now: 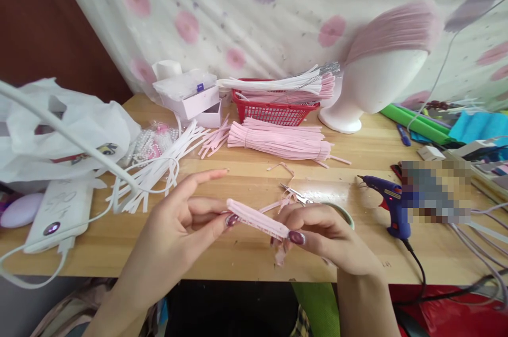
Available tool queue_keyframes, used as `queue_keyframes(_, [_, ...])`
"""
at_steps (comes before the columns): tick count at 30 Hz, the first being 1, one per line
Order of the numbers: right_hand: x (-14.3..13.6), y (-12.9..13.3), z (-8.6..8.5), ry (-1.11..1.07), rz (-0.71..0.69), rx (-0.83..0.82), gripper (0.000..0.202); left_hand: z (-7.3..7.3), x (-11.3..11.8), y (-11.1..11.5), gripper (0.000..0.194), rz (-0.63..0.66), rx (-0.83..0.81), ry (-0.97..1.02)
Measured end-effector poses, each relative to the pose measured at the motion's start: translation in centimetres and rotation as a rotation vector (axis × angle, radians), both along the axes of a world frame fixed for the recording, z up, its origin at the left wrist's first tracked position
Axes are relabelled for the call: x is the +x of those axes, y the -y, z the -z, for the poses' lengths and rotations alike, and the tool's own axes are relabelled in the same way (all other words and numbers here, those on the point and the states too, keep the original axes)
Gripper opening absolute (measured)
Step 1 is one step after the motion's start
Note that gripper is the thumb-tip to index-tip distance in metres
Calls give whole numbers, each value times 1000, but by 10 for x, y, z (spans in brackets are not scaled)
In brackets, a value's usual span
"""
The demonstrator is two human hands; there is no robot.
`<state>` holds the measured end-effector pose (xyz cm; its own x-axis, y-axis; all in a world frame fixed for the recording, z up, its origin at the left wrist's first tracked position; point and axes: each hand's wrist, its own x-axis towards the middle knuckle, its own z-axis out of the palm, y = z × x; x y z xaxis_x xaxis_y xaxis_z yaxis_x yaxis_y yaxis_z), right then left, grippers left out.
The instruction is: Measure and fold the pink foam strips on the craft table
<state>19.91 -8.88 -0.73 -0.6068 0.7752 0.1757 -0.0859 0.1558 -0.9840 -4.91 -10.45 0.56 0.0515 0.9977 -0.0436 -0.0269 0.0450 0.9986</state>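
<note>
A short, flat strip of pink pipe cleaners (pixel 257 218) is stretched between my two hands above the front of the table. My left hand (pixel 186 226) pinches its left end between thumb and fingers, with the index finger raised off it. At the right end, my right hand (pixel 321 231) grips the strip under its thumb. Thin pink trim (pixel 280 255) dangles beneath the right fingers. Just behind that hand lie scissors (pixel 297 194), their handles partly hidden, and a pale green ring (pixel 343 212), mostly covered by the hand.
A blue glue gun (pixel 391 199) with a cord stands at right. Behind are a bundle of pink pipe cleaners (pixel 278 140), a red basket (pixel 273 113) and a white foam head (pixel 381 83). White strips (pixel 159 175), a power strip (pixel 65 212) and a plastic bag (pixel 79 120) lie left.
</note>
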Motion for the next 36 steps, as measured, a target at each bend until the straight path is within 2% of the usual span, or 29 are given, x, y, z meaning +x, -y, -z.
queue_keyframes(3, [8,6,0,110,52,84,25,0,4,1,61,-115,16,71])
queue_keyframes(5, [10,10,-1,150,64,140,25,-3,9,3,59,-128,17,70])
queue_keyframes(9, [6,18,-6,267,109,276,20,-11,17,10,25,-78,-24,-16])
queue_keyframes(11, [4,20,-8,358,149,338,20,-13,17,12,18,-65,-10,-50])
queue_keyframes(14, [2,22,-10,485,184,430,19,-12,15,14,19,-55,2,-90])
queue_keyframes(18, [3,22,-11,571,166,506,21,-8,14,14,25,13,48,-172])
queue_keyframes(27, [4,24,-13,640,182,515,22,-8,16,18,30,72,95,-205])
queue_keyframes(30, [5,25,-12,644,200,516,20,-7,16,17,32,100,83,-200])
queue_keyframes(36, [6,26,-14,612,256,543,17,-7,16,13,25,82,19,-211])
